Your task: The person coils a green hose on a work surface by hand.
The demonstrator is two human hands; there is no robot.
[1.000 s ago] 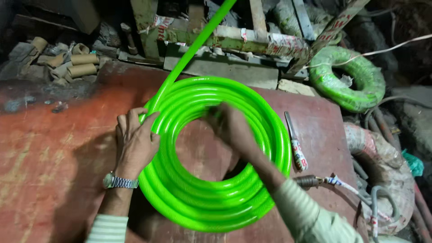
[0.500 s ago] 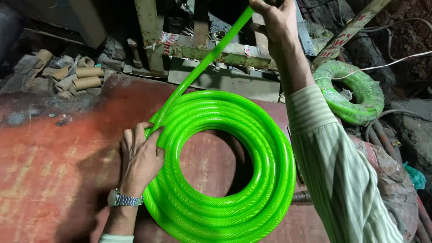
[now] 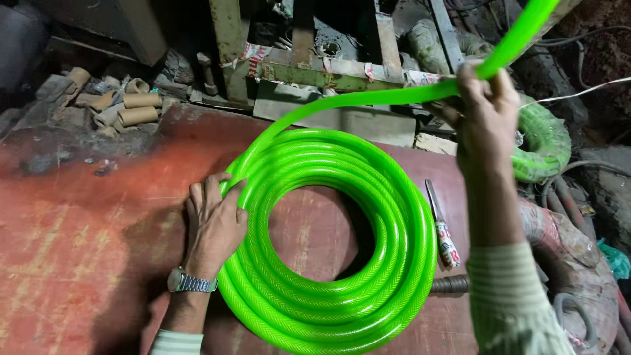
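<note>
- A bright green hose (image 3: 342,263) lies coiled flat on a worn red table (image 3: 79,250), near its right side.
- A loose run of the hose leaves the coil at its upper left, arcs over the coil's far side and climbs out of the top right corner.
- The left hand (image 3: 213,227) presses on the coil's left edge, fingers curled loosely over the outer loops where the loose run starts; a metal wristwatch (image 3: 190,283) sits on that wrist.
- The right hand (image 3: 486,118) is raised beyond the coil's upper right, fingers clenched around the loose run.
- Just right of the coil lies a small knife (image 3: 442,223) with a taped handle.
- Far right of the coil, off the table, rests a second green hose coil (image 3: 542,148) wrapped in clear plastic.
- Beyond the coil's upper left, cardboard tubes (image 3: 138,108) lie in a heap.
</note>
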